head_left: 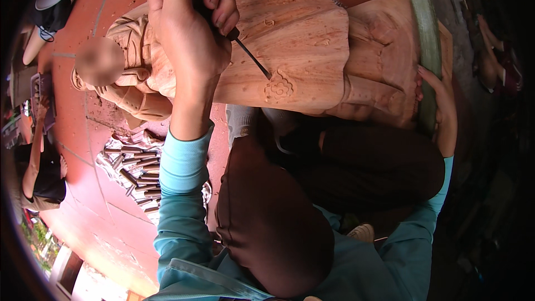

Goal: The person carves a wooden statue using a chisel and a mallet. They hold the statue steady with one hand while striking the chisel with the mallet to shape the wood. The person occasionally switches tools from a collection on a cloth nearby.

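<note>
A carved wooden statue [312, 39] of a robed figure lies across the floor in front of me, its head end at the left. My left hand [195, 33] is closed round the dark handle of a carving chisel [252, 57], above the figure's upper body. The thin blade slants down to the right, its tip at the edge of a small carved flower [280, 89] on the robe. At the statue's right end, my right hand [441, 100] is hooked over the greenish base strip [428, 39], fingertips against the wood.
Left of my knee, several chisels [142, 173] lie on a patterned cloth [108, 160] on the red tiled floor [78, 139]. Wood chips dot the statue and tiles. Other people's limbs [36, 150] show at the far left and far right [490, 58]. My bent legs [267, 206] are close below the statue.
</note>
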A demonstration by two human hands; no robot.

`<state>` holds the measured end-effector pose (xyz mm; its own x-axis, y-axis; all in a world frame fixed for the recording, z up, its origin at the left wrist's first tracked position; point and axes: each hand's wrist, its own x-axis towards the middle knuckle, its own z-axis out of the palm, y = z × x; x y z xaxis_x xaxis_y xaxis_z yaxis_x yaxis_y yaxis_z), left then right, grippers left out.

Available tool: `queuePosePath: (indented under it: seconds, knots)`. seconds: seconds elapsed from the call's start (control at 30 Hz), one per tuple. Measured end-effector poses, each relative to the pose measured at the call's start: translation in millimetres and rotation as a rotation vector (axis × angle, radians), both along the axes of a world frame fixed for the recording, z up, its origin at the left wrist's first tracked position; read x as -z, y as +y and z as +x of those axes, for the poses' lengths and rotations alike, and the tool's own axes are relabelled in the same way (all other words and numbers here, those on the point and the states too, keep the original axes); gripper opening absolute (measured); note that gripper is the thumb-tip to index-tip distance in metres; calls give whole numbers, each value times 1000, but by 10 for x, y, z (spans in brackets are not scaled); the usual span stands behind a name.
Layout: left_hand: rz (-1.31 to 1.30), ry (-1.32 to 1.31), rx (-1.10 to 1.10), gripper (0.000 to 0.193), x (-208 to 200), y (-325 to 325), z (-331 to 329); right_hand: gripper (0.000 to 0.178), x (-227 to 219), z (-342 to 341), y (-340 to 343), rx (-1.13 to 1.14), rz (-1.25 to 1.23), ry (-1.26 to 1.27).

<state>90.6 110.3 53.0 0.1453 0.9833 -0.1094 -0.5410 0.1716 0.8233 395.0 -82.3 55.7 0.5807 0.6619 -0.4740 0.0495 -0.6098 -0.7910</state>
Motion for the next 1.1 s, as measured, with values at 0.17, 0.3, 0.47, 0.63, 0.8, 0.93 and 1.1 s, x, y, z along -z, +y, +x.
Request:
queuePosePath:
  seconds: [0.17, 0.3, 0.47, 0.63, 0.8, 0.93, 1.1]
  knots:
    - [144, 83, -42, 36, 142, -2, -14, 27, 24, 10, -3, 15, 9, 17]
    - [146, 30, -80, 37, 247, 37, -20, 30, 31, 15, -4, 32, -20, -20]
    - [151, -44, -75, 36, 286, 39, -5, 33, -17, -42, 61, 36, -80, -76]
    - [107, 8, -50, 35, 287, 97, 26, 38, 18, -47, 95, 50, -63, -106]
    - [-115, 133, -53, 26, 210, 133, 191, 52, -49, -24, 116, -17, -92, -137]
    - [-34, 174, 7, 25, 119, 115, 221, 37, 9, -58, 132, -52, 20, -175]
    - [-186, 195, -43, 21, 104, 138, 232, 35, -79, -115, 128, -36, -10, -113]
